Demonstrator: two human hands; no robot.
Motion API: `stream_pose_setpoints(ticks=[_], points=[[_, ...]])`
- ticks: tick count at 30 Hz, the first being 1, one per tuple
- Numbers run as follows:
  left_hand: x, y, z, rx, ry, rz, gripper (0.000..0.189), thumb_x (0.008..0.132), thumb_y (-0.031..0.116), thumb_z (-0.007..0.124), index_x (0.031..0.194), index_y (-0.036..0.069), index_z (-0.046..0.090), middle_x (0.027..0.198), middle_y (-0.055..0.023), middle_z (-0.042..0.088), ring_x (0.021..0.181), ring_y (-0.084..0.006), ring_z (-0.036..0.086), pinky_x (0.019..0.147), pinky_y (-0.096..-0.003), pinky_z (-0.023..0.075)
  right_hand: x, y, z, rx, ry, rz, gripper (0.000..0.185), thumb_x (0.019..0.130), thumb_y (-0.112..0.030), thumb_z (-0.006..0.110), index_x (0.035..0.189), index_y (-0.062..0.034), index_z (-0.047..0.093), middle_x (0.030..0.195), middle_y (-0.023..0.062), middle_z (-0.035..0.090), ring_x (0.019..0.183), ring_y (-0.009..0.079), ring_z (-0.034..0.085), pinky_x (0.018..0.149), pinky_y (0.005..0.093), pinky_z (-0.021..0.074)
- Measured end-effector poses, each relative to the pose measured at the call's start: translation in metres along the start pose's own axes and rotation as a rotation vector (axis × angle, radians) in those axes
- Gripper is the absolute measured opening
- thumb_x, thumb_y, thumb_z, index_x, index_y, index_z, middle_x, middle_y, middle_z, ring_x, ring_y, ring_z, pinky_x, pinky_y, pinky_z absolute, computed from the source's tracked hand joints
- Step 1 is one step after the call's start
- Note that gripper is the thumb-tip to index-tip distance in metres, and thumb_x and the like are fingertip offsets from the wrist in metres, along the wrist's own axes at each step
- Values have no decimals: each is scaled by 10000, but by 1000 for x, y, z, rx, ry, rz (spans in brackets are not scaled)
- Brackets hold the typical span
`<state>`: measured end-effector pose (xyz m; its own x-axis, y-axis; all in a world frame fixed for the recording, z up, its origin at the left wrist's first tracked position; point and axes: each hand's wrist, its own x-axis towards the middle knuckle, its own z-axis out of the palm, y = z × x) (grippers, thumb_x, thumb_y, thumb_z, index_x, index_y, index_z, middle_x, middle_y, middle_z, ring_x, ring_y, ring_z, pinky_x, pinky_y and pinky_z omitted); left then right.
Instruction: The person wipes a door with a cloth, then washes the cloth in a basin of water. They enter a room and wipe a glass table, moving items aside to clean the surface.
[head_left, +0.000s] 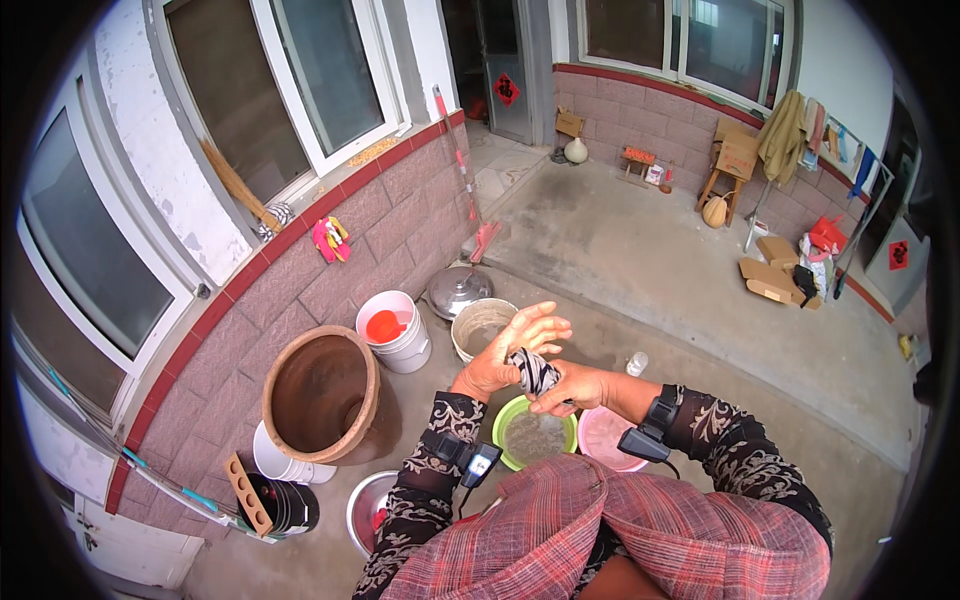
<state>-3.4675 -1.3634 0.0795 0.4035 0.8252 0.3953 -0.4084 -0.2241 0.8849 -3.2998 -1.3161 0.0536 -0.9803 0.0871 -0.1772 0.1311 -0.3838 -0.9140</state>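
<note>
A bunched black-and-white striped cloth (534, 371) is wadded up in my right hand (589, 386), whose fingers and thumb are closed around it. My left hand (508, 354) is raised just beside the cloth, fingers spread and extended. The cloth's left end lies against or very close to the base of my left thumb; I cannot tell whether they touch. Below both hands stands a green basin (498, 435) of cloudy grey water, and a pink basin (611, 442) sits to its right, partly covered by my right wrist and vest.
To the left stand a large brown ceramic vat (322, 450), a white bucket (405, 352) with a red scoop, and a plaster-crusted bucket (480, 326). A metal basin (360, 502) is near my left elbow. A pink-headed broom (486, 240) leans by the wall; a clear cup (637, 364) is on the concrete.
</note>
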Motion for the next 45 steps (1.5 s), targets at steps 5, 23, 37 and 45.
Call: stream_pose_setpoints(ticks=[5,23,37,45], points=[[11,34,25,160,-436,-62,1046,532,336,891,1374,20,357,1330,-159,471,1266,-267,431,1038,-363,327,-1,14,20,285,-499,-9,232,795,-131,701,873,-52,497,598,12,441,444,86,380,392,233,265],[-3,-64,-2,-208,531,88,52,884,33,587,909,-11,576,551,-6,450,457,-105,429,462,-262,395,44,63,-12,-805,950,-284,251,663,-149,680,853,-23,575,739,167,643,733,349,641,685,383,506],[6,-104,-6,-339,1202,113,127,873,69,604,789,66,509,531,8,383,425,-116,352,416,-270,374,49,76,-39,-1214,995,-272,228,726,-201,626,910,-79,568,831,172,660,777,358,649,681,450,521],[12,-137,-14,-366,1153,-62,89,866,57,597,874,45,509,572,-14,442,482,-131,430,473,-277,424,20,90,-52,-1408,1111,-293,314,696,-163,673,942,-70,501,879,140,616,769,323,642,641,409,523]])
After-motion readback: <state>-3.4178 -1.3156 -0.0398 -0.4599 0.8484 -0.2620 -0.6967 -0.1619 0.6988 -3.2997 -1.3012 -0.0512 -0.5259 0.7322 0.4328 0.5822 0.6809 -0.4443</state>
